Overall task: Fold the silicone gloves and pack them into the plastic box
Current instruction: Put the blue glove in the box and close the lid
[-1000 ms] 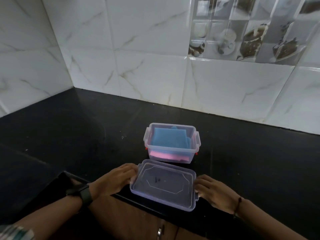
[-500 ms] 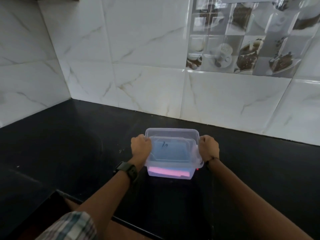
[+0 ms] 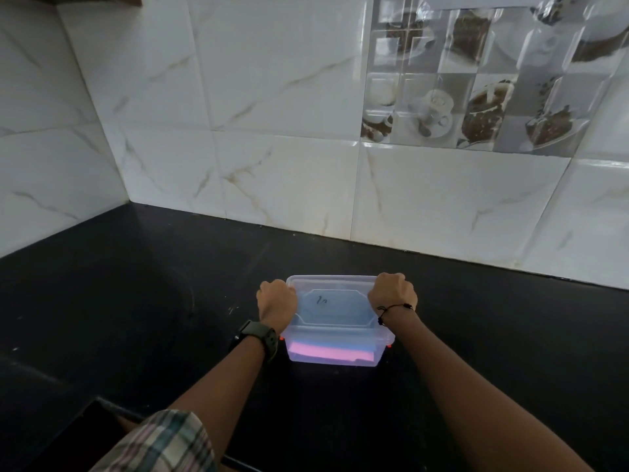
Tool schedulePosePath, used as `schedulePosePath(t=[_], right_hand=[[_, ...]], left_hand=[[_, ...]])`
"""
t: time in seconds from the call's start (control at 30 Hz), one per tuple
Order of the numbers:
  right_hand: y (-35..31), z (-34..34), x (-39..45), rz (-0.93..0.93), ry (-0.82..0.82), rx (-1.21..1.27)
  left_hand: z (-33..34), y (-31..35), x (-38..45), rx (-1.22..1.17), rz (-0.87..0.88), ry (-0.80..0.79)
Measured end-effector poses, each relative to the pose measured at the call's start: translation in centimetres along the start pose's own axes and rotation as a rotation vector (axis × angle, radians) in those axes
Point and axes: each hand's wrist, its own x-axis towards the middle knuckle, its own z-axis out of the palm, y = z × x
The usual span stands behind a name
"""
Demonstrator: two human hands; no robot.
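Note:
A clear plastic box [image 3: 335, 354] stands on the black counter [image 3: 136, 301] with its clear lid [image 3: 332, 306] on top. Through the front wall I see a folded pink glove [image 3: 326, 353] at the bottom, and a blue glove shows faintly under the lid. My left hand [image 3: 276, 303] is curled over the lid's left edge. My right hand [image 3: 393, 294] is curled over its right edge. Both fists press on the lid's ends; the fingertips are hidden behind the hands.
White marble-look tiles [image 3: 272, 131] rise behind and to the left of the counter, meeting in a corner at the left. A decorative picture tile [image 3: 476, 80] sits upper right. The counter's front edge [image 3: 112, 407] runs lower left, near my checked sleeve.
One second ago the lid lay on the counter in front of the open box, between my hands. It now rests on the box, with both hands gripping its ends; little differs from half a second ago.

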Motion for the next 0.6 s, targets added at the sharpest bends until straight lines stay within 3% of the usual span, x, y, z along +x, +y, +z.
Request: schedulePosePath(t=[0.3, 0.6], right_hand=[[0.8, 2.6, -0.3, 0.134, 0.031, 0.196], [3.7, -0.2, -0.5, 0.211, 0.043, 0.377]], left_hand=[[1.0, -0.4, -0.1, -0.022, 0.036, -0.034], [1.1, 3.2, -0.3, -0.047, 0.121, -0.026]])
